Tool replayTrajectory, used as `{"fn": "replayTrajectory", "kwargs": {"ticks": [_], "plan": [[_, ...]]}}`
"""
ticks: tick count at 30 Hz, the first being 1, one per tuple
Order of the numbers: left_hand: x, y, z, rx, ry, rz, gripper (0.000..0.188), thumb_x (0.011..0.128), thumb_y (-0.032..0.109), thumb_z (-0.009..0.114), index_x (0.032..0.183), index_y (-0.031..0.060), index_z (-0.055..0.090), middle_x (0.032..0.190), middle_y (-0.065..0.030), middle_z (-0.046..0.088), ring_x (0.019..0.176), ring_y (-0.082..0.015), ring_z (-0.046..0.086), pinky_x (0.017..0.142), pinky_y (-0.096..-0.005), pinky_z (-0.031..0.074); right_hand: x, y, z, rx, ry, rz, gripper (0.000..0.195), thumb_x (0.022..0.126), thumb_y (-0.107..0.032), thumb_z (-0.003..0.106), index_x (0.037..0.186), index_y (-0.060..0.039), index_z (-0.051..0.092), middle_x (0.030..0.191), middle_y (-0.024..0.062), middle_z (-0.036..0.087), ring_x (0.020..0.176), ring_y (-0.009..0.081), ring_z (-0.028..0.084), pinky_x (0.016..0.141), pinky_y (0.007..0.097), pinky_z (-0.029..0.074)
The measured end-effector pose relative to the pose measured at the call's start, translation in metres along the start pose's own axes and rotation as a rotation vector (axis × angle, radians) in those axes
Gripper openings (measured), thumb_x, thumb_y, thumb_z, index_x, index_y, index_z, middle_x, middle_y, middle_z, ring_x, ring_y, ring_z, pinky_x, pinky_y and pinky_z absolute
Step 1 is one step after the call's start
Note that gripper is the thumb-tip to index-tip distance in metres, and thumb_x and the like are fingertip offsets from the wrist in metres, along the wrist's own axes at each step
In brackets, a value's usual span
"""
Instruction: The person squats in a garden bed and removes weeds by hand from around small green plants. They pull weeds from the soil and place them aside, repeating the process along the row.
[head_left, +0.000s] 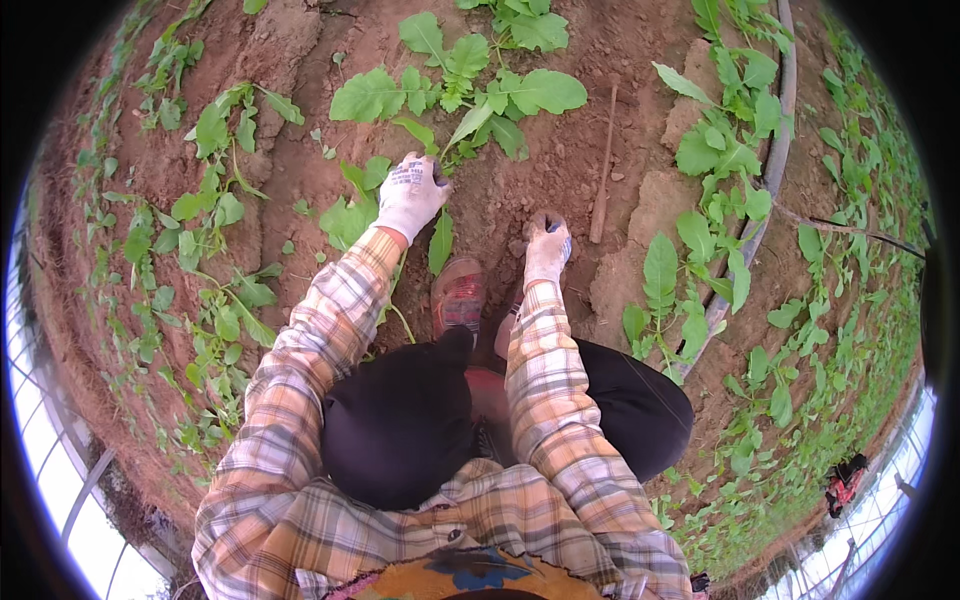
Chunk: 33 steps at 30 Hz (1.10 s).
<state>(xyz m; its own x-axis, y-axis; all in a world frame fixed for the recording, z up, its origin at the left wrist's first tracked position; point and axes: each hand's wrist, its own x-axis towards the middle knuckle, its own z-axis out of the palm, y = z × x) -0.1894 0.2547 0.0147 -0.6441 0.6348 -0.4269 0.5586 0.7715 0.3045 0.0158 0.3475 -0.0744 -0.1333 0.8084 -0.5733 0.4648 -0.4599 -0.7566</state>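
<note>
My left hand (412, 193), in a white work glove with printing, is low over the soil beside the base of a leafy green plant (469, 86). Its fingers curl inward, and whatever they may pinch is hidden. A single long leaf (441, 241) shows just below that hand. My right hand (547, 244) wears a soil-stained glove and is over loose soil in front of my shoe. Its fingers are bent too; their tips are partly hidden, so a grip cannot be made out. Just right of it, a thin tapered wooden stick (602, 176) lies on the ground.
A dark irrigation pipe (772, 161) runs along the plant row at right, with a thinner tube (847, 225) branching off. More leafy plants (214, 202) grow at left. My shoe (458, 294) rests on the soil between my arms. A red and black object (845, 484) lies far right.
</note>
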Motion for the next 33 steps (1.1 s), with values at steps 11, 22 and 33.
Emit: {"fn": "replayTrajectory", "kwargs": {"ticks": [11,22,33], "plan": [[-0.059,-0.054,-0.111,0.225,0.318,-0.024,0.054,0.088,0.039,0.065,0.13,0.0088,0.053,0.121,-0.0176,0.06,0.105,-0.034,0.063,0.086,-0.0437,0.053,0.025,-0.019,-0.008,-1.174,-0.032,-0.083,0.105,0.07,-0.057,0.078,0.153,-0.0244,0.022,0.152,0.0169,0.028,0.136,0.0373,0.035,0.097,0.0566,0.047],[0.017,-0.004,-0.005,0.469,-0.21,0.172,0.06,0.082,0.016,0.071,0.136,0.0114,0.046,0.134,-0.0116,0.053,0.112,-0.03,0.062,0.089,-0.0396,0.053,0.054,-0.04,-0.006,-1.281,-0.198,-0.131,0.103,0.073,-0.029,0.084,0.153,-0.0278,0.02,0.155,0.0186,0.026,0.129,0.0417,0.046,0.098,0.0483,0.05],[0.018,-0.042,-0.025,0.291,-0.142,0.15,0.045,0.085,0.016,0.068,0.128,0.0138,0.056,0.125,-0.0083,0.06,0.114,-0.028,0.06,0.094,-0.0385,0.051,0.051,-0.028,-0.002,-0.843,-0.098,-0.185,0.044,0.081,-0.017,0.071,0.123,-0.0158,0.059,0.128,0.0226,0.054,0.111,0.0379,0.061,0.092,0.0437,0.052]]}}
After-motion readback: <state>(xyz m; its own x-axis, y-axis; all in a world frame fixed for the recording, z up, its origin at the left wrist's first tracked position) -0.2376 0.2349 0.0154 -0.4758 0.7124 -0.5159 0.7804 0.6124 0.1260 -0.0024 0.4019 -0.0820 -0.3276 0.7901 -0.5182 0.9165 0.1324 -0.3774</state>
